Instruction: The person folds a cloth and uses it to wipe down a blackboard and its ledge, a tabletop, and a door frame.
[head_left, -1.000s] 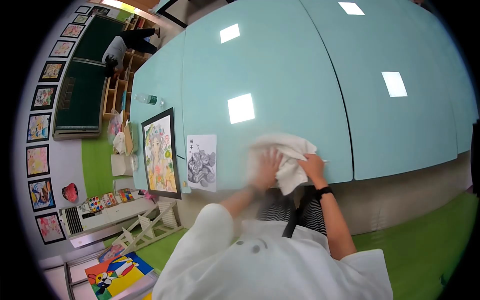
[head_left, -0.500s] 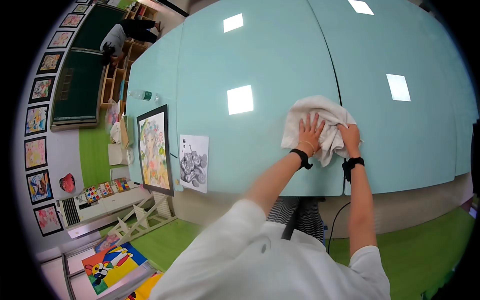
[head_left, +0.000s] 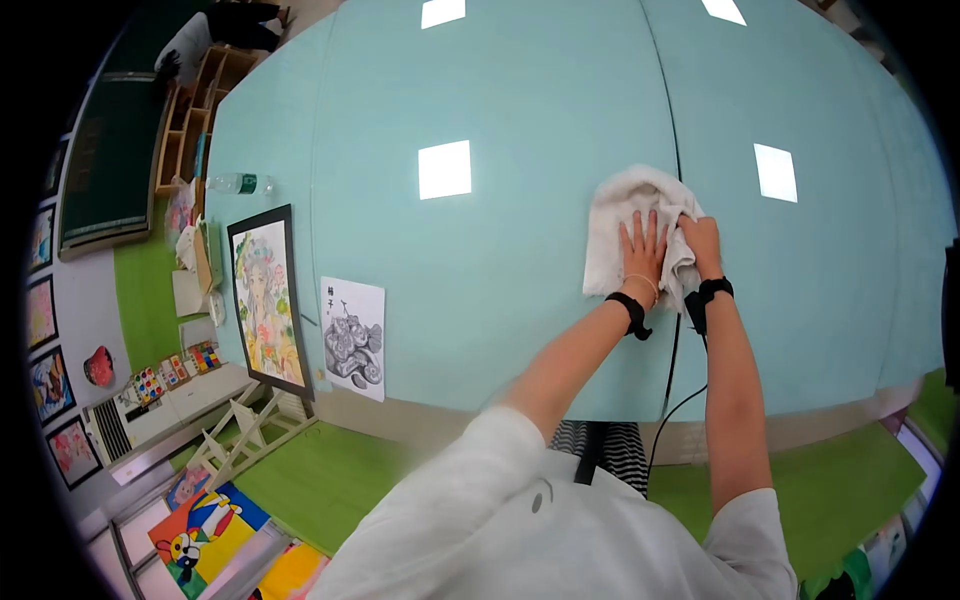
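Cloth (head_left: 607, 250), earlier by the near edge, now lies beneath both grips, across the seam (head_left: 660, 70); contact spans two panels of the surface (head_left: 500, 320).
Framed picture (head_left: 268, 310) and drawing sheet (head_left: 353, 345) lie well left of the left grip. Left grip (head_left: 643, 262): unclenched, fingers spread flat on the cloth. Right grip (head_left: 703, 247), just beside: curled, grasping the cloth's bunched right side.

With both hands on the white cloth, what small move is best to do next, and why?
Probably slide the cloth a little to the right, past the dark seam in the tabletop. The left hand presses it with spread fingers, the right hand grips its bunched edge beyond the seam, and moving right should keep away from the drawing on the left.
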